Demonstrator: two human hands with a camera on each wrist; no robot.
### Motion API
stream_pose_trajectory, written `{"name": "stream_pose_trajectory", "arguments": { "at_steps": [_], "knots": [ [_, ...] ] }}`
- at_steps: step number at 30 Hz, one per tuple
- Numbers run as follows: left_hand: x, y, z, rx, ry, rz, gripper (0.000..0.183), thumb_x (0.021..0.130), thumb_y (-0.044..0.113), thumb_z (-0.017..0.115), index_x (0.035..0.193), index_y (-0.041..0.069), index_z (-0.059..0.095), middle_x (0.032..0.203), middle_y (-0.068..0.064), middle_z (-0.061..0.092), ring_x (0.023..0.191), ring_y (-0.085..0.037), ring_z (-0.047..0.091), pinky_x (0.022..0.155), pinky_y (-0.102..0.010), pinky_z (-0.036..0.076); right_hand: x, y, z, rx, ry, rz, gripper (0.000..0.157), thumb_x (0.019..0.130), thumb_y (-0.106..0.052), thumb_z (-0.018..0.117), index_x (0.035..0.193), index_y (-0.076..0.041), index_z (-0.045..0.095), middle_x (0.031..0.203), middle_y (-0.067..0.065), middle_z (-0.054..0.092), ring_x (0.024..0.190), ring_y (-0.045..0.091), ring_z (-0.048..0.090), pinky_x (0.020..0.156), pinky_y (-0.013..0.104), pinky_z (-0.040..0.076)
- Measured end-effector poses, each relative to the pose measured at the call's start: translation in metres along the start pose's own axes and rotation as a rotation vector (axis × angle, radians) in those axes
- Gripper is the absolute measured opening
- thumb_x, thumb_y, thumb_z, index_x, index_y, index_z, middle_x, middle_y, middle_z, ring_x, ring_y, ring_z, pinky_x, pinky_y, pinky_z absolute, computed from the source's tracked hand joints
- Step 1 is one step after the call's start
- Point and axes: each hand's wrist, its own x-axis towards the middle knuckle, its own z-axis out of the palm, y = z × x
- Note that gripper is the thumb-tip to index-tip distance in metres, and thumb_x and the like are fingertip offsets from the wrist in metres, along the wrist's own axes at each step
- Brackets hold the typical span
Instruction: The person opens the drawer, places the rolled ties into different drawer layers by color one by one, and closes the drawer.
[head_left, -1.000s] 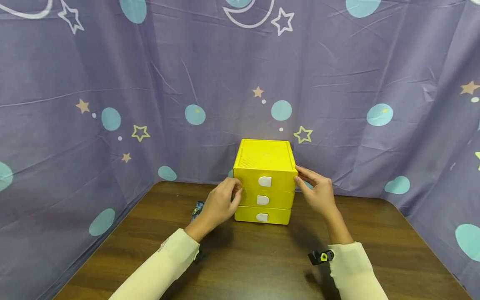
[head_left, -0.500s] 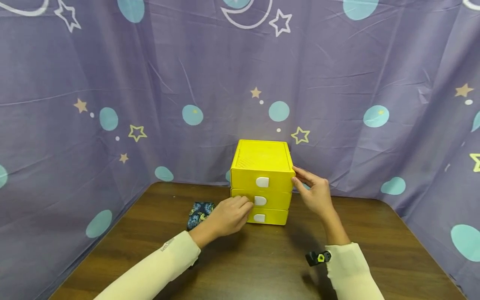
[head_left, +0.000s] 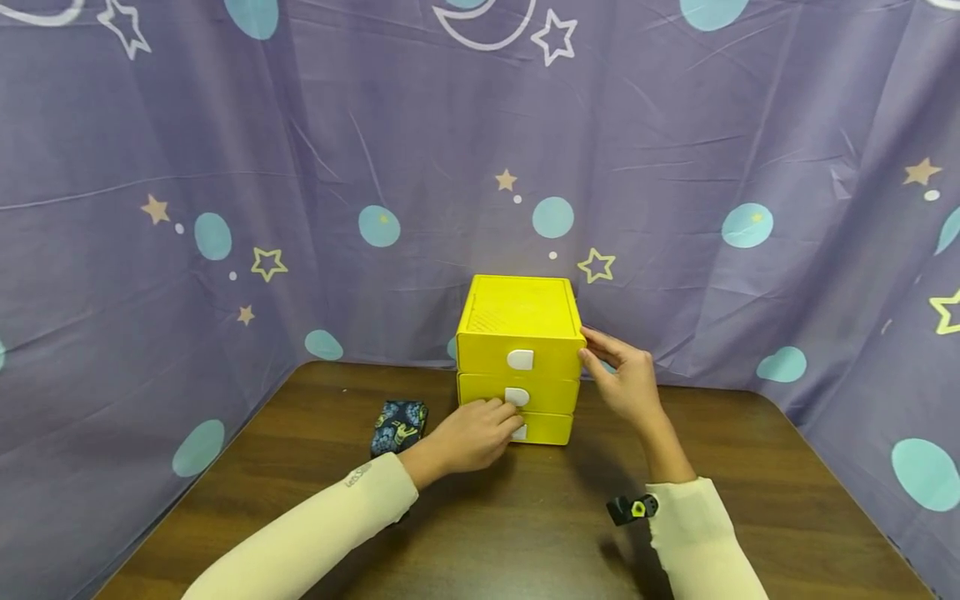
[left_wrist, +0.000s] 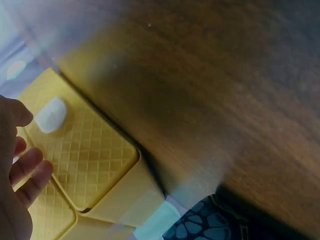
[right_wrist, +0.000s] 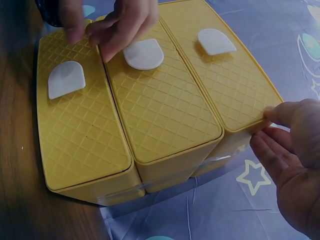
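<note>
Yellow plastic three-drawer cabinet is set upright at the far middle of the brown wooden surface, before a purple star-printed curtain. Its upper right front corner is pinched between thumb and fingers of the right hand. The left hand is held with bent fingers at the bottom drawer; whether anything is touched cannot be told. Small grey lettering is printed on the cream left sleeve, too small to be read surely. By the right wrist view, diamond-textured drawer fronts and the whole white rounded bottom handle are revealed; in the head view that handle is partly hidden.
</note>
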Motion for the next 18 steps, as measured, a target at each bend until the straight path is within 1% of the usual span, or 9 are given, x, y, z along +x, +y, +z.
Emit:
{"name": "stream_pose_trajectory", "arguments": {
  "at_steps": [2,5,9,11,15,18],
  "knots": [
    [0.001,0.003,0.003,0.031,-0.04,0.02,0.028,0.092,0.022,0.069,0.118,0.012,0.067,0.111,0.0,0.063,0.095,-0.016,0.06,0.078,-0.028,0.054,0.0,0.002,0.0,0.006,-0.004,0.008,0.035,0.091,0.007,0.072,0.126,0.007,0.069,0.119,0.023,0.071,0.099,0.035,0.073,0.085,0.016,0.054],
    [0.004,0.006,0.007,0.082,-0.086,0.062,0.023,0.097,0.021,0.064,0.119,0.014,0.067,0.112,0.002,0.063,0.098,-0.016,0.058,0.079,-0.028,0.053,-0.001,0.004,-0.001,0.011,-0.009,0.011,0.035,0.092,0.004,0.072,0.127,0.005,0.069,0.12,0.021,0.072,0.1,0.034,0.073,0.085,0.016,0.055],
    [0.007,0.009,0.013,0.132,-0.109,0.11,0.017,0.103,0.02,0.057,0.117,0.016,0.066,0.111,0.003,0.062,0.096,-0.016,0.055,0.076,-0.026,0.051,-0.001,0.005,-0.001,0.008,-0.013,-0.002,0.034,0.092,0.004,0.073,0.126,0.007,0.069,0.119,0.023,0.071,0.099,0.037,0.073,0.084,0.016,0.055],
    [0.009,0.009,0.016,0.146,-0.115,0.125,0.017,0.103,0.021,0.058,0.117,0.017,0.066,0.112,0.003,0.061,0.096,-0.016,0.054,0.076,-0.026,0.05,-0.001,0.005,-0.001,0.007,-0.017,-0.002,0.034,0.092,0.004,0.073,0.126,0.008,0.069,0.119,0.023,0.071,0.099,0.037,0.073,0.085,0.015,0.054],
    [0.011,0.01,0.019,0.181,-0.129,0.152,0.02,0.099,0.021,0.064,0.119,0.018,0.066,0.116,0.002,0.06,0.098,-0.017,0.053,0.08,-0.026,0.051,-0.001,0.004,-0.001,0.006,-0.021,0.006,0.034,0.093,0.003,0.073,0.126,0.006,0.069,0.119,0.022,0.071,0.1,0.037,0.073,0.085,0.014,0.054],
    [0.016,0.011,0.02,0.231,-0.161,0.176,0.023,0.099,0.021,0.065,0.121,0.02,0.067,0.118,0.002,0.059,0.101,-0.018,0.052,0.081,-0.026,0.05,0.0,0.003,-0.001,0.007,-0.011,-0.001,0.034,0.092,0.004,0.073,0.126,0.006,0.069,0.119,0.022,0.071,0.099,0.036,0.073,0.085,0.015,0.054]
  ]
}}
